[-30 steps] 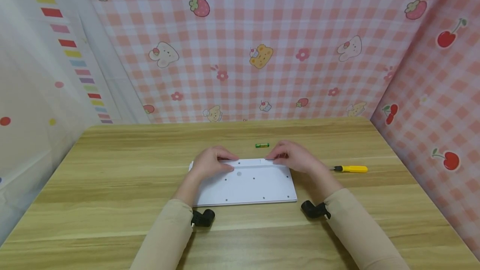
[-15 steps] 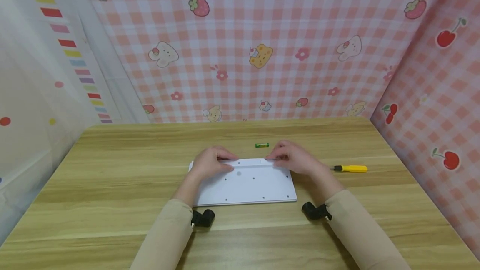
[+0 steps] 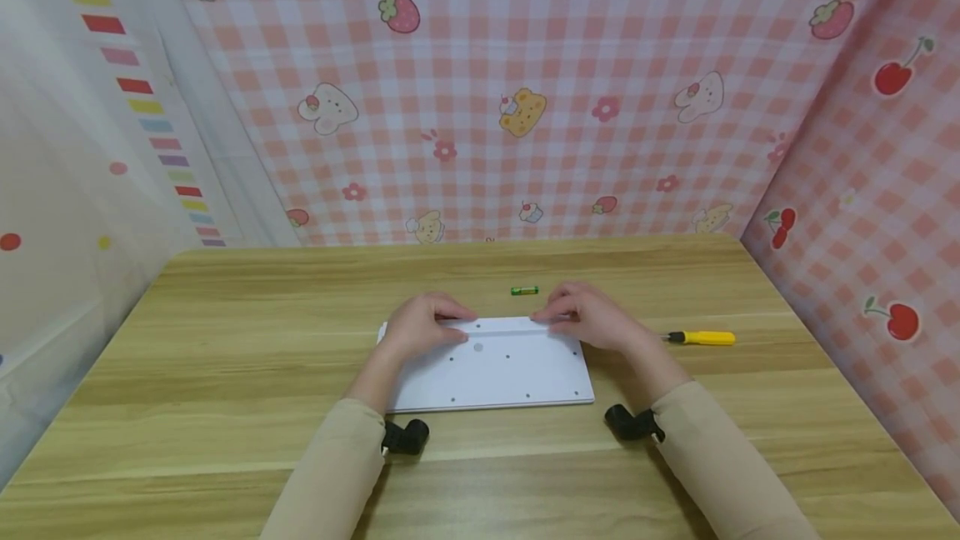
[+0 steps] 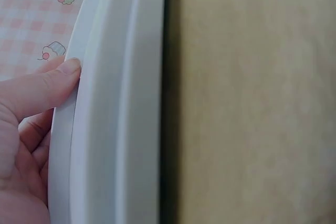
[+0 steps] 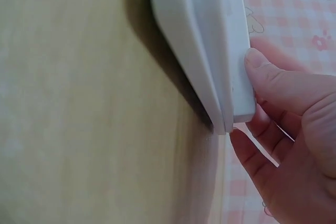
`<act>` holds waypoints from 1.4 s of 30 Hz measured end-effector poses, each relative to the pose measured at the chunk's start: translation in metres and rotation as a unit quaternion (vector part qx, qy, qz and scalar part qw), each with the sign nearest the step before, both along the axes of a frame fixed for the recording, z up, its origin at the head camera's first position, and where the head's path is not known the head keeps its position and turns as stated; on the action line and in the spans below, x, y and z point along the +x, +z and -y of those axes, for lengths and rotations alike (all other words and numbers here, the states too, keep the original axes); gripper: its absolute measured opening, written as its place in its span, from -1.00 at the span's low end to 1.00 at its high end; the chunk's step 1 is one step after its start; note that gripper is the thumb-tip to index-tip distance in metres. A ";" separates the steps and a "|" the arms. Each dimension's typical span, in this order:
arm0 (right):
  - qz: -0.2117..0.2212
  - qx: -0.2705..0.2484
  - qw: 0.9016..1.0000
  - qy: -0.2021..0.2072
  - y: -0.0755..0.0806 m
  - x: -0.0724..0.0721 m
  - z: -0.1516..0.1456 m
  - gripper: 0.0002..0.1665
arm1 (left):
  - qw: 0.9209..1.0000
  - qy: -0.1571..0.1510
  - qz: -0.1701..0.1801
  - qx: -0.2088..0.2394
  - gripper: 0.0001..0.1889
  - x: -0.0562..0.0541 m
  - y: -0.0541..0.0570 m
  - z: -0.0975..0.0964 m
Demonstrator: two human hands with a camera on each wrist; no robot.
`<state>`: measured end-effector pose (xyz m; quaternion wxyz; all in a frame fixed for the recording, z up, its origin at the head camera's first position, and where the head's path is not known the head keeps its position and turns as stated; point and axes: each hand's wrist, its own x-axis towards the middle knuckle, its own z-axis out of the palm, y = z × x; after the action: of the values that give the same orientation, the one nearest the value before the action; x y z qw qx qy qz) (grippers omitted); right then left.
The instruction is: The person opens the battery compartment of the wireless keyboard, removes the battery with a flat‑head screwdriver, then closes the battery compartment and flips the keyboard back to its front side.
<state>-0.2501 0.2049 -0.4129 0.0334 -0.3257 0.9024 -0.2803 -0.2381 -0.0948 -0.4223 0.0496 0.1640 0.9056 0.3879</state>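
Observation:
A white keyboard (image 3: 517, 373) lies with its underside up, dotted with several small dark screw spots, and a raised ridge runs along its far side. My left hand (image 3: 423, 325) grips the far left part of that ridge, thumb on the near face and fingers behind it. At the right end of the ridge, my right hand (image 3: 588, 313) pinches it between thumb and fingers. Close up in the left wrist view, the left thumb (image 4: 68, 66) presses the keyboard's edge. The right wrist view has the right thumb (image 5: 257, 59) on the ridge, with fingertips partly hidden behind.
A green battery (image 3: 524, 291) lies beyond the keyboard, near the right fingertips. A screwdriver with a yellow handle (image 3: 708, 338) lies to the right, its tip partly hidden behind the right forearm. The wooden table (image 3: 225, 373) meets a pink checked cloth (image 3: 465, 173) at the back.
The right hand shifts very slightly on the ridge. The left hand, keyboard, battery and screwdriver stay in place.

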 end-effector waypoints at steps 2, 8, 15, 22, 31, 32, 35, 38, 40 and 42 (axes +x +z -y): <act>0.004 -0.002 1.000 0.000 -0.001 -0.001 -0.001 -0.67 | 1.000 -0.004 -0.001 0.002 -0.72 0.000 0.000 0.000; 0.041 -0.025 0.999 -0.003 -0.001 0.000 -0.006 -0.65 | 0.999 -0.027 -0.030 0.005 -0.73 0.003 -0.001 -0.005; 0.069 -0.043 0.996 -0.031 -0.002 0.004 -0.018 -0.65 | 0.990 -0.097 -0.105 -0.015 -0.50 0.013 -0.001 -0.029; 0.088 -0.076 0.992 -0.047 -0.003 0.012 -0.035 -0.64 | 0.979 -0.124 -0.119 -0.106 -0.19 0.021 -0.003 -0.062; 0.091 -0.118 0.987 -0.059 0.001 0.030 -0.063 -0.58 | 0.955 -0.166 -0.131 -0.206 0.21 0.029 -0.003 -0.101; 0.092 -0.122 0.986 -0.063 0.002 0.032 -0.065 -0.58 | 0.954 -0.170 -0.132 -0.209 0.22 0.030 -0.004 -0.104; 0.093 -0.127 0.984 -0.078 0.005 0.037 -0.071 -0.58 | 0.951 -0.179 -0.131 -0.218 0.23 0.033 -0.003 -0.114; 0.093 -0.129 0.984 -0.086 0.007 0.042 -0.078 -0.57 | 0.947 -0.182 -0.132 -0.231 0.22 0.033 -0.005 -0.122; 0.093 -0.129 0.983 -0.087 0.008 0.044 -0.081 -0.57 | 0.944 -0.183 -0.133 -0.240 0.22 0.033 -0.005 -0.127; 0.094 -0.132 0.983 -0.083 0.008 0.045 -0.085 -0.56 | 0.942 -0.185 -0.134 -0.247 0.21 0.032 -0.005 -0.130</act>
<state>-0.2046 0.2895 -0.4052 0.0519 -0.2234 0.8740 -0.4283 -0.2057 0.0357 -0.4277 0.0374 0.3613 0.9251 0.1106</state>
